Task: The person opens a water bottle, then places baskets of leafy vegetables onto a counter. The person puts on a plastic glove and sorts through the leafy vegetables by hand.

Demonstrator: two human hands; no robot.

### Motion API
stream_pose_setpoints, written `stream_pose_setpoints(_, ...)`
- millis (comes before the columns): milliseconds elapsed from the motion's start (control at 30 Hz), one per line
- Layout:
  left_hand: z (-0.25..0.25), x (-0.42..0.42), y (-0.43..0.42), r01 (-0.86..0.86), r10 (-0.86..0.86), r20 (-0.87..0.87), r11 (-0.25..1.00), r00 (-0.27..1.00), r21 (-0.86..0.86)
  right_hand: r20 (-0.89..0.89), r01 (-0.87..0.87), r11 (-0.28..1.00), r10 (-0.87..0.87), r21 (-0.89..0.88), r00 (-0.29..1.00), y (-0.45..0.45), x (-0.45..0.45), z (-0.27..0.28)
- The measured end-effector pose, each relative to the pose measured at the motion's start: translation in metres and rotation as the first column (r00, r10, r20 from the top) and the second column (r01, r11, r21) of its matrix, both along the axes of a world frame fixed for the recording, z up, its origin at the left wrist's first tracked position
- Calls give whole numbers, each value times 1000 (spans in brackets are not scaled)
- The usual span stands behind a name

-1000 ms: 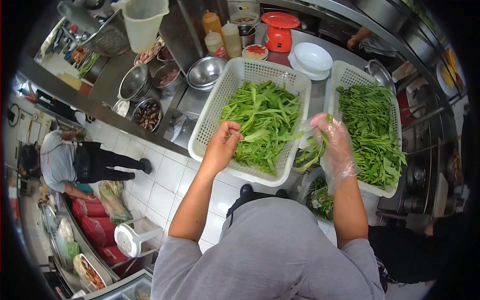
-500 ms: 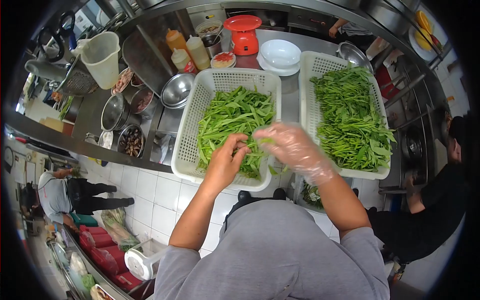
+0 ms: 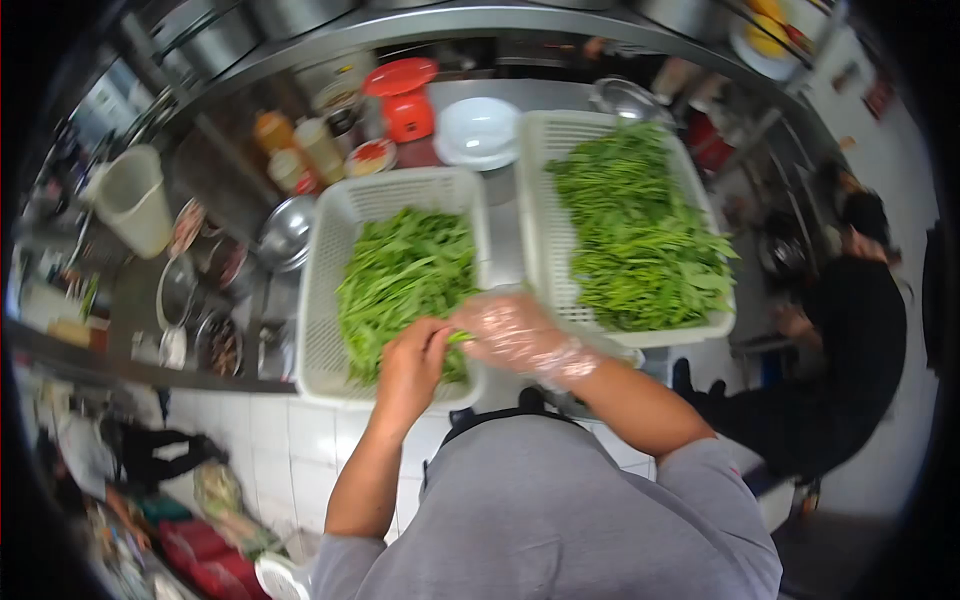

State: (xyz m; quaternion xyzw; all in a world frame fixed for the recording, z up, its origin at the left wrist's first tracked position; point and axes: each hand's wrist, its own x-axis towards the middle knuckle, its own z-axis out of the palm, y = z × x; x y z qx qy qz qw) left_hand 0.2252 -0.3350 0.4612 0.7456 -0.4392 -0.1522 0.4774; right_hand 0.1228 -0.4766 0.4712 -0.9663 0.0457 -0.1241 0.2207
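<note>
My left hand (image 3: 412, 362), bare, is closed with thumb and fingers pinched on a green leafy vegetable stem (image 3: 460, 337) above the front of the left basket. My right hand (image 3: 510, 328) wears a clear plastic glove. Its fingers are closed at the same stem, right against the left fingertips. Beneath them, the left white perforated basket (image 3: 318, 285) holds a loose heap of leafy greens (image 3: 400, 265). To the right, another white basket (image 3: 540, 225) holds more greens (image 3: 640, 230), stacked in neater rows. The fingertips are partly blurred.
Behind the baskets stand a red scale (image 3: 405, 105), white bowls (image 3: 477, 132) and sauce bottles (image 3: 318, 150). Metal bowls (image 3: 288, 235) and a plastic jug (image 3: 135, 200) are at left. A person in black (image 3: 850, 340) is close on the right; another person (image 3: 85, 450) bends at lower left.
The view has swung, so the baskets appear further left. My right hand has come in against my left fingertips; half a second ago they were slightly apart, with the right blurred.
</note>
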Motion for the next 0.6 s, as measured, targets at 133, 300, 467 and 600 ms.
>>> stream_pose_setpoints(133,12,-18,-10,-7,10,180,1000,984,-14,51,150,951,-169,271,984,-3,-4,-5)
stream_pose_setpoints(300,19,-49,-11,129,-121,62,981,991,-146,165,261,786,-415,560,895,-50,-41,53)
stream_pose_setpoints(467,8,-81,-25,444,-441,-150,896,885,-20,283,376,868,-290,-325,914,-120,-98,144)
stream_pose_setpoints(600,-20,-127,-73,692,-689,-159,720,707,-44,138,419,749,-410,-514,902,-167,-103,130)
